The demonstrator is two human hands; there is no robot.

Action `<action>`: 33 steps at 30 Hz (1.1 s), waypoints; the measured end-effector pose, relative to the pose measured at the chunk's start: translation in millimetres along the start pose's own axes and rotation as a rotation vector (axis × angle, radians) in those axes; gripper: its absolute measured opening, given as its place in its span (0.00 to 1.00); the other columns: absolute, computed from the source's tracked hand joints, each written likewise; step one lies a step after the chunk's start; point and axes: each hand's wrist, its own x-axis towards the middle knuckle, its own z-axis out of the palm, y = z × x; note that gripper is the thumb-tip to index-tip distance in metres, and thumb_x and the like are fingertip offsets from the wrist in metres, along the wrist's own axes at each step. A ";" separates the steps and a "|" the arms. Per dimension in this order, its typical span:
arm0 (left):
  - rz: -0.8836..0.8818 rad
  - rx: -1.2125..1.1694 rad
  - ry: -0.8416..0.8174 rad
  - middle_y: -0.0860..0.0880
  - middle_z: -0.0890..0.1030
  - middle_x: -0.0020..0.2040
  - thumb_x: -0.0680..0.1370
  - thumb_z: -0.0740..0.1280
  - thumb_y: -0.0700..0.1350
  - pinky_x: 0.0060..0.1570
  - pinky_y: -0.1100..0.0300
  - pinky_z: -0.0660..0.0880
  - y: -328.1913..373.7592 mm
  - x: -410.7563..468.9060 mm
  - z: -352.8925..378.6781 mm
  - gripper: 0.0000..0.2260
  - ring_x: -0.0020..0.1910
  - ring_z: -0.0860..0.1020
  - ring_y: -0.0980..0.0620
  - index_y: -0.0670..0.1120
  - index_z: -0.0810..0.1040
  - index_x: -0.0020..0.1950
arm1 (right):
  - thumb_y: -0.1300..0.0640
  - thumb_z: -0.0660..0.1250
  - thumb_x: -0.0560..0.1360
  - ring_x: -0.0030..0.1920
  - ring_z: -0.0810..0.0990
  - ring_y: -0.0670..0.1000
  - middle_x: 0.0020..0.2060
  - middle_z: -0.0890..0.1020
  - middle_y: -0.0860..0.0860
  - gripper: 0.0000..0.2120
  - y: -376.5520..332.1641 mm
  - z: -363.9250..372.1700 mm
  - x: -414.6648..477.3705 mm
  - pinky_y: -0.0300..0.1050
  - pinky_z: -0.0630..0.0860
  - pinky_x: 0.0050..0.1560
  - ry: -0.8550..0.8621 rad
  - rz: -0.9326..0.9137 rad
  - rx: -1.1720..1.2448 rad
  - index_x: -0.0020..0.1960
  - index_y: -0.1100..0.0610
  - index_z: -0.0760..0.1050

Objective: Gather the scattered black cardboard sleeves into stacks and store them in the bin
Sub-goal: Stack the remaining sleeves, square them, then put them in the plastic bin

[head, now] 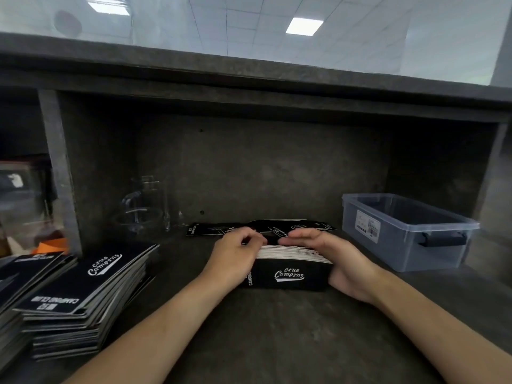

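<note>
Dark shelf-top left of the bin [410, 231]: a stack [288, 268] of stiff, slippery sleeves is clamped endwise between left hand [235, 257] and right hand [329, 256], best squeezed firmly at both ends

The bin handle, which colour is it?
Black, on the clear bin; handle shows best in the head view.

Bundle of black sleeves [288, 275] stands on edge mid-counter, white edges up. Loose ones [249, 228] lie flat behind. Clear bin [404, 231] sits right.

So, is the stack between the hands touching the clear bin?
Apart. The head view shows bare counter between the held stack and the clear bin, with the right hand in that gap.
</note>
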 end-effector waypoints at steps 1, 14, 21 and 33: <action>-0.001 0.035 0.000 0.57 0.85 0.47 0.83 0.63 0.46 0.50 0.67 0.72 0.1 0.6 -0.1 0.12 0.51 0.80 0.60 0.52 0.86 0.47 | 0.60 0.65 0.75 0.63 0.82 0.55 0.59 0.85 0.56 0.17 -2.0 -2.6 -0.1 0.51 0.75 0.65 0.039 0.007 -0.063 0.62 0.61 0.79; -0.013 0.087 -0.004 0.50 0.85 0.46 0.83 0.62 0.46 0.38 0.75 0.68 3.9 -0.9 -4.6 0.12 0.48 0.81 0.53 0.49 0.84 0.47 | 0.49 0.64 0.82 0.35 0.84 0.42 0.44 0.87 0.44 0.10 -9.2 -33.6 -4.3 0.36 0.78 0.34 0.483 -0.303 -0.855 0.52 0.50 0.83; 0.018 0.086 -0.006 0.55 0.81 0.56 0.84 0.61 0.51 0.54 0.66 0.67 7.8 -7.8 -3.3 0.10 0.56 0.77 0.57 0.52 0.81 0.59 | 0.58 0.67 0.82 0.27 0.69 0.46 0.34 0.75 0.56 0.09 5.8 -30.1 7.5 0.37 0.67 0.22 0.374 0.123 -0.389 0.56 0.62 0.82; -0.027 0.515 0.147 0.50 0.79 0.38 0.84 0.55 0.53 0.58 0.50 0.74 29.6 -20.6 -4.4 0.20 0.46 0.80 0.46 0.48 0.76 0.37 | 0.30 0.71 0.69 0.58 0.81 0.41 0.56 0.83 0.42 0.25 -13.0 3.1 -22.5 0.47 0.78 0.61 -0.103 -0.177 -0.926 0.61 0.40 0.79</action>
